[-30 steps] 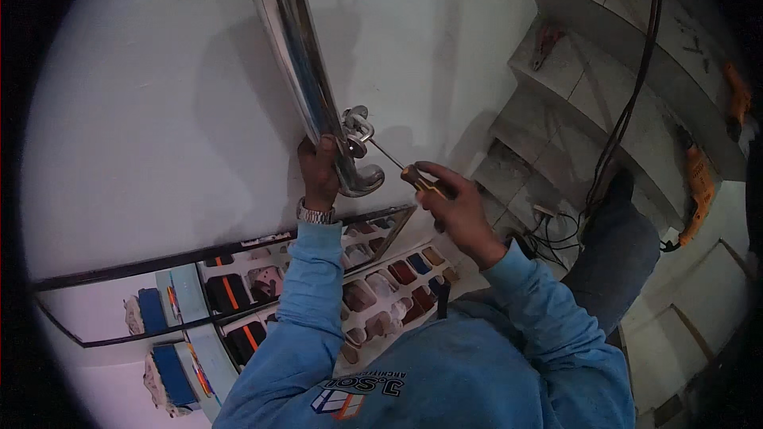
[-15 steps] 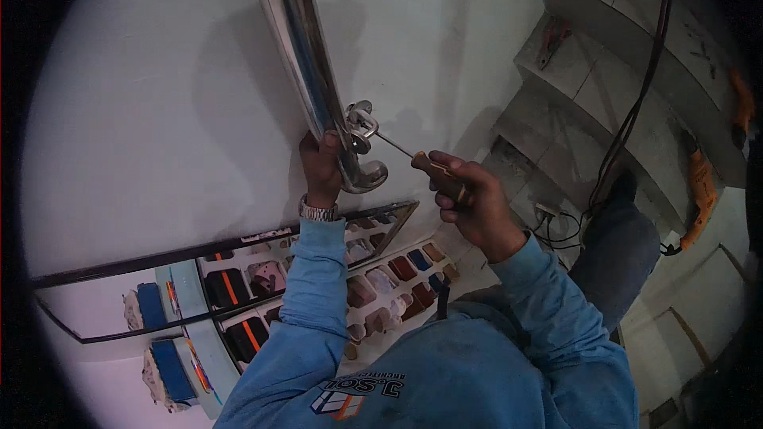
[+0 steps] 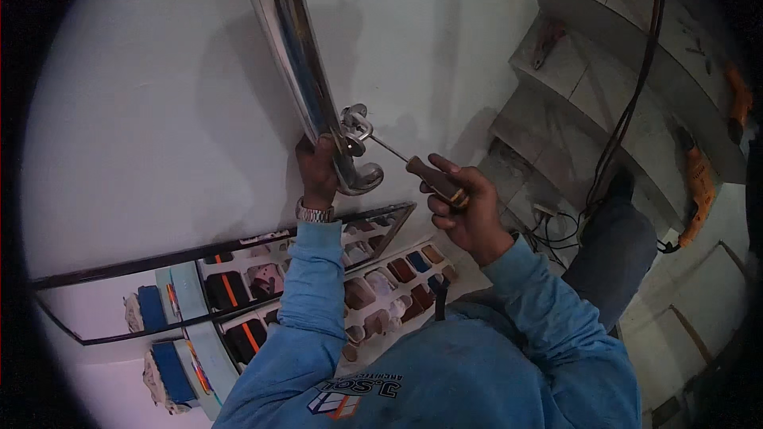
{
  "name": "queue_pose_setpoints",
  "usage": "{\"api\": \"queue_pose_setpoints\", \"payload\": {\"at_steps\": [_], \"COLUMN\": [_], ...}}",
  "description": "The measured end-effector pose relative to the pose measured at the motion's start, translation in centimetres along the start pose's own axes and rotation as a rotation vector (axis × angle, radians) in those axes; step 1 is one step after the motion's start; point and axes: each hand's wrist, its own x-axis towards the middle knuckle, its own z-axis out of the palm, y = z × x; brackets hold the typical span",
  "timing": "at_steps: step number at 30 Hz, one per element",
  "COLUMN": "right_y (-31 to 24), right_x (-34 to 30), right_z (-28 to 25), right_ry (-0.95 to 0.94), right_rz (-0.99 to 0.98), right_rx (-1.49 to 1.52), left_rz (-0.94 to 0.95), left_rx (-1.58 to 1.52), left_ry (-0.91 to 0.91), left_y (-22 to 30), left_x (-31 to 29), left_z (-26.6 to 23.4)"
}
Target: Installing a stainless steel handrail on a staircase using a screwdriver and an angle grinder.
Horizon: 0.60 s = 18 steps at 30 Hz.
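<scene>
A shiny metal handrail (image 3: 290,40) slants down along the white wall and ends in a curled tip. My left hand (image 3: 316,171) is closed round its lower end, just above the curl; the palm side is hidden. Beside that hand, a metal bracket (image 3: 355,129) with round plates joins the rail on the wall side. A screwdriver (image 3: 429,179) with a brown and yellowish handle is in my right hand (image 3: 477,214), gripped by the fingers. Its thin shaft points up and left, with the tip at the bracket. Whether it sits in a screw is too small to tell.
Grey curved steps (image 3: 588,87) rise at the right, with red-handled pliers (image 3: 548,41) and an orange power tool (image 3: 698,191) on them. Dark cables (image 3: 636,103) hang down there. Below the rail is a dark-framed mirror-like panel (image 3: 159,262) beside shelves of small samples (image 3: 401,270).
The right-hand fingers have shifted a little on the screwdriver handle, and the tip stays at the bracket. The left hand keeps its hold on the rail. The whole view has moved slightly.
</scene>
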Motion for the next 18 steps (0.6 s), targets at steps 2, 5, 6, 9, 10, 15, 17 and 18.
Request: {"api": "queue_pose_setpoints", "payload": {"at_steps": [2, 5, 6, 9, 10, 15, 17, 18], "right_y": [-0.2, 0.3, 0.4, 1.1, 1.2, -0.3, -0.6, -0.7], "right_x": [-0.5, -0.2, -0.1, 0.5, 0.7, -0.1, -0.2, -0.3], "right_z": [-0.2, 1.6, 1.5, 0.5, 0.1, -1.3, -0.4, 0.0], "right_ry": [-0.169, -0.049, -0.051, -0.034, -0.027, -0.028, -0.057, -0.069], "right_rz": [0.296, -0.124, -0.124, -0.528, -0.666, 0.135, -0.148, -0.29], "right_rx": [0.176, -0.966, -0.966, -1.153, -1.209, 0.269, -0.414, -0.755], "left_rz": [-0.006, -0.08, -0.089, -0.061, -0.023, -0.022, -0.015, -0.042], "left_rx": [-0.028, -0.075, -0.069, -0.052, -0.041, -0.047, -0.03, -0.029], "left_ry": [-0.01, 0.047, 0.051, 0.037, 0.02, 0.01, 0.032, 0.031], "left_y": [0.5, 1.0, 1.1, 0.8, 0.6, 0.9, 1.2, 1.7], "left_x": [0.1, 0.0, 0.0, 0.3, 0.3, 0.1, 0.1, 0.2], "left_z": [0.6, 0.9, 0.6, 0.3, 0.4, 2.2, 2.3, 2.4]}}
